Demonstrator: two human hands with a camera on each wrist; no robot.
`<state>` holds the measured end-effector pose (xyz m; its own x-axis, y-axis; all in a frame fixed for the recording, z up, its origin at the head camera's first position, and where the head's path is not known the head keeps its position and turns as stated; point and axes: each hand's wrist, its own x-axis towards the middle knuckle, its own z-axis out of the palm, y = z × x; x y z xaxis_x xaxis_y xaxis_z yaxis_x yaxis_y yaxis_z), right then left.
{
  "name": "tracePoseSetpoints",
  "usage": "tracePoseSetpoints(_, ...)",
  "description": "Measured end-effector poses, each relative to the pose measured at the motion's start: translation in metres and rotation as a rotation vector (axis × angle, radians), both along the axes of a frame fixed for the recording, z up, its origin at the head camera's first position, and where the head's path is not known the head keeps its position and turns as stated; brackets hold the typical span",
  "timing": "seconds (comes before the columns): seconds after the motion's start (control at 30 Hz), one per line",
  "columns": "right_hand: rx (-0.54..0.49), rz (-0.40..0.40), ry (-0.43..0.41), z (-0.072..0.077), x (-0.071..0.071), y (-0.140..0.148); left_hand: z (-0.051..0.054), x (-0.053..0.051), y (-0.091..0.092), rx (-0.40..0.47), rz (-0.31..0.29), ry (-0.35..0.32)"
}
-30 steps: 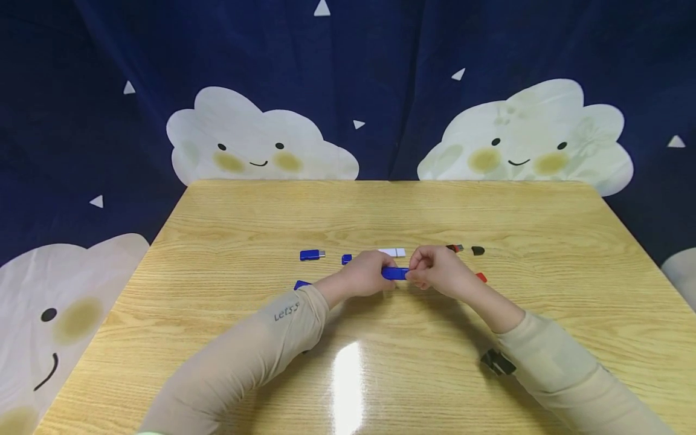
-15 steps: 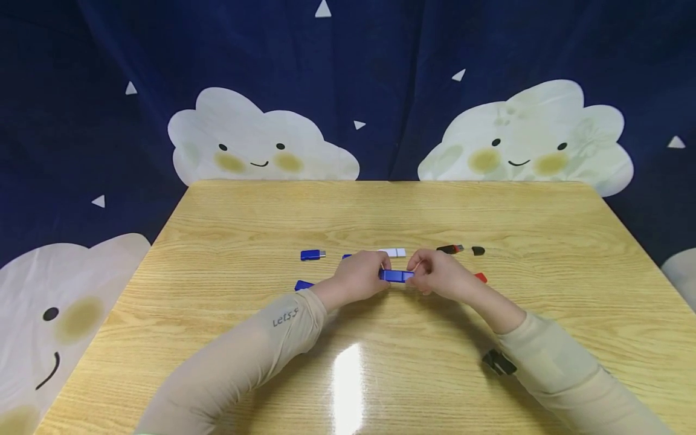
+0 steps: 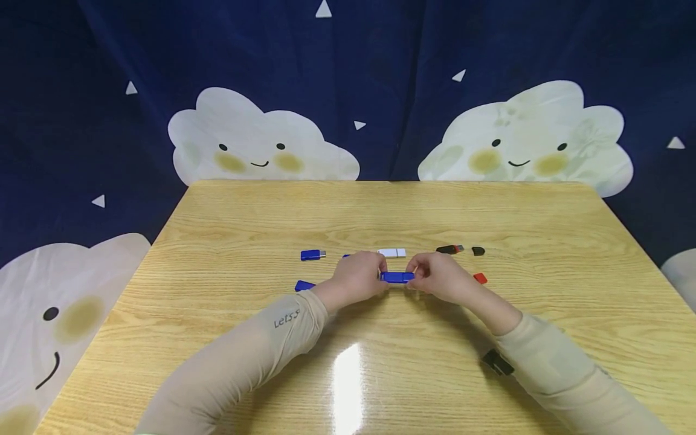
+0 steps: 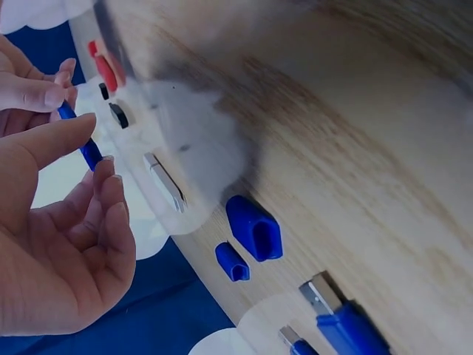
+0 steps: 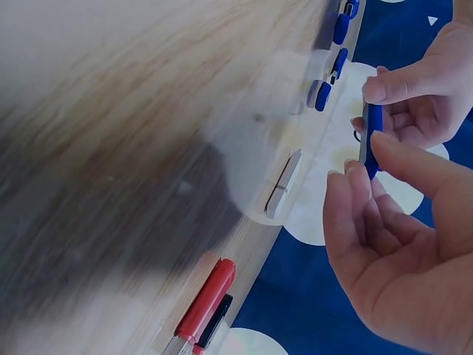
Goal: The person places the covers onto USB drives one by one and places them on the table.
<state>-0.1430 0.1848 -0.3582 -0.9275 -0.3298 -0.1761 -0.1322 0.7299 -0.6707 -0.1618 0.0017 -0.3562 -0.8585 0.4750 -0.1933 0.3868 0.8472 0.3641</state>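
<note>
Left grip (image 3: 357, 276) and right grip (image 3: 441, 277) each pinch an end of one blue stick (image 3: 397, 277), raised above the counter (image 3: 380, 211), apparently capped. White stick (image 3: 392, 252) likewise looks closed. Judged outstanding: black stick (image 3: 449, 249), red stick (image 5: 208, 299), two uncapped blue ones (image 4: 351, 330).

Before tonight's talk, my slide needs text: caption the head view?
Left hand and right hand pinch opposite ends of a blue stick; a white stick lies beyond on the wooden table.
</note>
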Motion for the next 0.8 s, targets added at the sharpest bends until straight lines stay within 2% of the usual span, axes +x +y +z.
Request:
tracePoseSetpoints(0.3,0.077,-0.012,0.047,-0.002,-0.001,-0.004,-0.003,0.001,0.004,-0.021,-0.022,0.013)
tracePoseSetpoints(0.8,0.155,-0.023,0.059,-0.009,-0.006,-0.005,-0.007,-0.003,0.011,-0.069,-0.040,0.053)
